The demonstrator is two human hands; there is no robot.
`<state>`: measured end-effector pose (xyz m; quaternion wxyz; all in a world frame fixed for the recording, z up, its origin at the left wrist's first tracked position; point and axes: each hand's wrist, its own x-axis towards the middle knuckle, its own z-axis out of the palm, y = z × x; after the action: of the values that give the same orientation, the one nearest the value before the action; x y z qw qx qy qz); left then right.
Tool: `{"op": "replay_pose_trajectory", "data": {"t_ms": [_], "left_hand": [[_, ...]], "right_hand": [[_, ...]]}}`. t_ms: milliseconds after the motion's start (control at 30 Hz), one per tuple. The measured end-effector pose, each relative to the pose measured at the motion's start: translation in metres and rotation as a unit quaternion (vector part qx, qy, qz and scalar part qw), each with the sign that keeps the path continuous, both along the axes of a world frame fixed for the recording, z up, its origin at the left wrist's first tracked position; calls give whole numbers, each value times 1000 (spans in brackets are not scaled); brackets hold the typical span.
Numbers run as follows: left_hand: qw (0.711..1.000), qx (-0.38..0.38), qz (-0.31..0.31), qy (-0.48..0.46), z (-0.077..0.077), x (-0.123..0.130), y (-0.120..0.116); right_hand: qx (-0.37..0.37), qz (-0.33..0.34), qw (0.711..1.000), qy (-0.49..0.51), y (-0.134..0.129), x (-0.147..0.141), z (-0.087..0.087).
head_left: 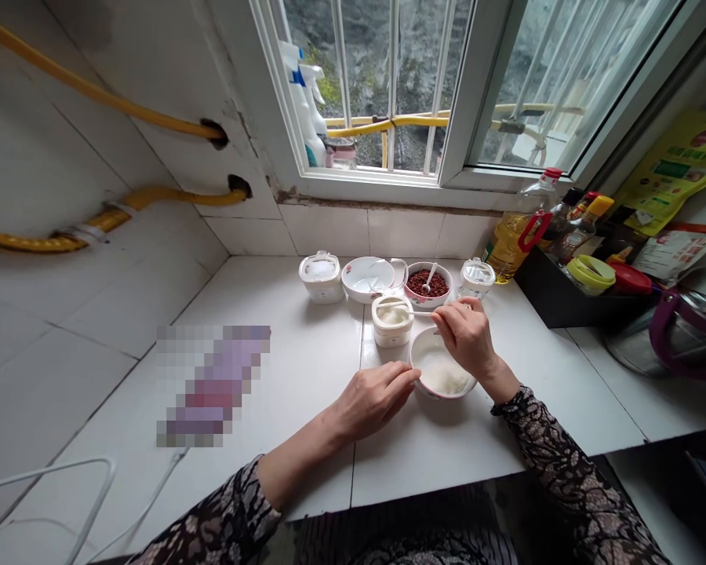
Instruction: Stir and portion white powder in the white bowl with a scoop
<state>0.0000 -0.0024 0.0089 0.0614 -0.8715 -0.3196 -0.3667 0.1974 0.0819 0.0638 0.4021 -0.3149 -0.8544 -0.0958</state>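
From where I stand, the right hand (466, 336) is over a bowl (427, 350) on the tabletop (306, 353), its fingers closed in a pinch on the handle of a white spoon (421, 313). The spoon's other end reaches over an open tub (391, 336) just behind the bowl. The left hand (380, 396) touches the bowl's near left rim, fingers bent close together; whether the thumb pinches too, I cannot tell. White grains (447, 379) lie heaped in the bowl, towards its near side.

Behind, near the tiled wall, stand a lidded tub (322, 287), a second bowl (366, 281), a bowl of dark red beans (422, 286) with a small white spoon in it, and a clear-lidded jar (476, 276). An oil bottle (509, 243) is at the right, beside a black box (541, 294) of condiments
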Motion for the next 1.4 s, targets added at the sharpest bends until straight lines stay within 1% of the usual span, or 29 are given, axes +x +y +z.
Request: {"op": "replay_pose_trajectory", "data": {"t_ms": [33, 100, 167, 200, 267, 367, 433, 500, 567, 667, 767, 833, 967, 1200, 1400], "left_hand": [[1000, 0, -1, 0, 0, 0, 0], [1000, 2, -3, 0, 0, 0, 0], [1000, 4, -3, -2, 0, 0, 0], [1000, 4, -3, -3, 0, 0, 0], [1000, 4, -2, -3, 0, 0, 0], [1000, 5, -3, 0, -1, -1, 0], [1000, 4, -3, 1, -1, -1, 0], [1000, 3, -3, 0, -1, -1, 0], [1000, 2, -4, -1, -1, -1, 0], [1000, 2, -6, -3, -1, -1, 0], [1000, 3, -7, -6, -1, 0, 0], [1000, 4, -6, -3, 0, 0, 0], [1000, 5, -3, 3, 0, 0, -1], [1000, -2, -7, -4, 1, 0, -1], [1000, -2, 1, -10, 2, 1, 0]], "right_hand": [[14, 3, 1000, -2, 0, 0, 1], [21, 4, 999, 31, 0, 1, 2], [-9, 1, 996, 87, 0, 3, 4], [-40, -2, 992, 117, 0, 5, 5], [-132, -5, 976, 173, 1, 10, 7], [-290, 17, 931, 222, 6, 21, 13], [-357, 37, 910, 208, 9, 29, 17], [-387, 51, 907, 159, 11, 35, 20], [-387, 57, 915, 98, 11, 37, 20], [-364, 61, 929, 23, 8, 34, 16], [-362, 77, 928, -37, 5, 28, 11], [-367, 93, 924, -56, 3, 26, 9], [-377, 103, 919, -50, 4, 27, 10], [-381, 133, 912, -77, 2, 28, 13], [-400, 103, 910, -16, 6, 34, 12]]}}
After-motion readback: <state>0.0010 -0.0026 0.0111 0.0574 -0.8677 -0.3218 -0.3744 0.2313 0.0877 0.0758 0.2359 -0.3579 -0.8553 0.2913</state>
